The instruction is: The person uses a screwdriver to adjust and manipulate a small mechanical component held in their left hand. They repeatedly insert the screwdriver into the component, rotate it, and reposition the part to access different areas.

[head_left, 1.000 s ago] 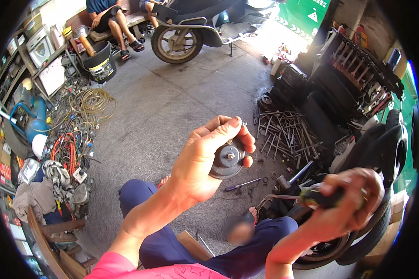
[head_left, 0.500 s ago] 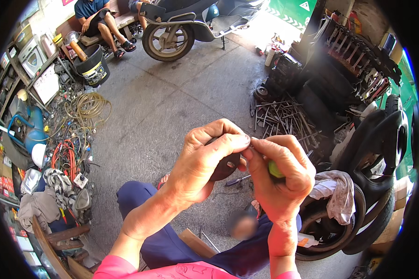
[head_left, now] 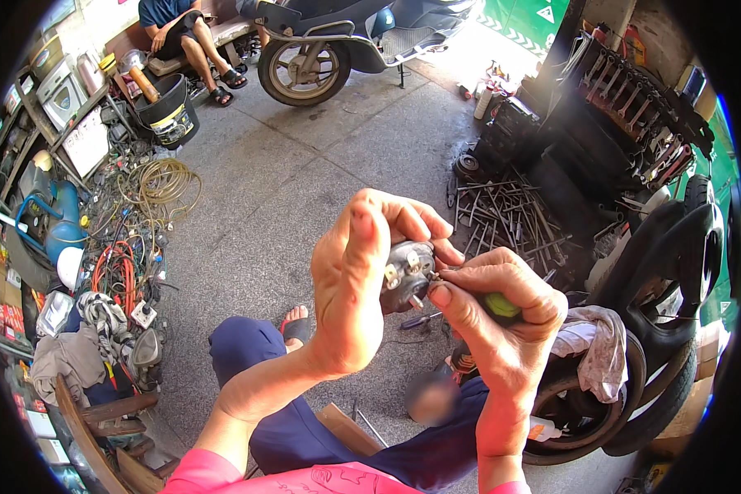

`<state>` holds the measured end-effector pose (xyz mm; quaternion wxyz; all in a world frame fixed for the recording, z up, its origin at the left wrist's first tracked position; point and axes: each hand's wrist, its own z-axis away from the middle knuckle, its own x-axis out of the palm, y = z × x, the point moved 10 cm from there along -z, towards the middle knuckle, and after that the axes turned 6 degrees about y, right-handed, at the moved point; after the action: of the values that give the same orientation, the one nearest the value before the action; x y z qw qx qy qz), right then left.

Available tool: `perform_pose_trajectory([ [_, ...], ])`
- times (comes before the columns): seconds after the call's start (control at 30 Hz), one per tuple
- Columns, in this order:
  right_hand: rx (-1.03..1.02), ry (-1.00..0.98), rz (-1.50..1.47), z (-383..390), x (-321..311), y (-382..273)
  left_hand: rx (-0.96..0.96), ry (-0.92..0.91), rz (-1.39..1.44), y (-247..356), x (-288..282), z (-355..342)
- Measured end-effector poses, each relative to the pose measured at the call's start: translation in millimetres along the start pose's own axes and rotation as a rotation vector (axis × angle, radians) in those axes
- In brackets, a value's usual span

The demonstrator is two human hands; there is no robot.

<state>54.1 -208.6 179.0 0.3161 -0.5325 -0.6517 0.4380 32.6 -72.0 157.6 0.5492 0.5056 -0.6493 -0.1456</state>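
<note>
My left hand point(head_left: 350, 288) holds up a round black and silver part point(head_left: 407, 276) that looks like a small disc horn. Its metal side, with terminals and a short stud, now faces me. Thumb and forefinger of my right hand point(head_left: 498, 321) pinch together at the part's right edge; whatever small piece sits between the tips is too small to name. A yellow-green handle point(head_left: 502, 306), perhaps a screwdriver's, is tucked in the right palm under the curled fingers. Most of that tool is hidden.
Behind my hands, a screwdriver point(head_left: 420, 319) lies on the floor. Loose metal rods point(head_left: 510, 214) are heaped at right, near tyres point(head_left: 667, 272) and a rag point(head_left: 597, 350). Cables and a coiled hose point(head_left: 160, 189) clutter the left. A scooter point(head_left: 305, 70) and a seated person point(head_left: 193, 41) are farther back.
My left hand has turned, bringing the metal side of the round part into view in place of its black side. My right hand has shifted slightly down and right, still pinching.
</note>
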Motion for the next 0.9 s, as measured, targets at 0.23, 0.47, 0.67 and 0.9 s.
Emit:
perform_pose_trajectory([
  [0.23, 0.149, -0.018, -0.184, 4, 2, 7, 0.355, -0.167, -0.253, 22, 13, 11],
  [0.47, 0.247, -0.062, -0.250, 8, 7, 11, 0.509, -0.242, -0.443, 26, 16, 17],
  [0.67, 0.222, -0.037, -0.298, 10, 9, 11, 0.529, -0.250, -0.443, 27, 15, 16],
  [0.9, 0.271, -0.017, -0.296, 15, 15, 16, 0.611, -0.119, -0.290, 35, 4, 13],
])
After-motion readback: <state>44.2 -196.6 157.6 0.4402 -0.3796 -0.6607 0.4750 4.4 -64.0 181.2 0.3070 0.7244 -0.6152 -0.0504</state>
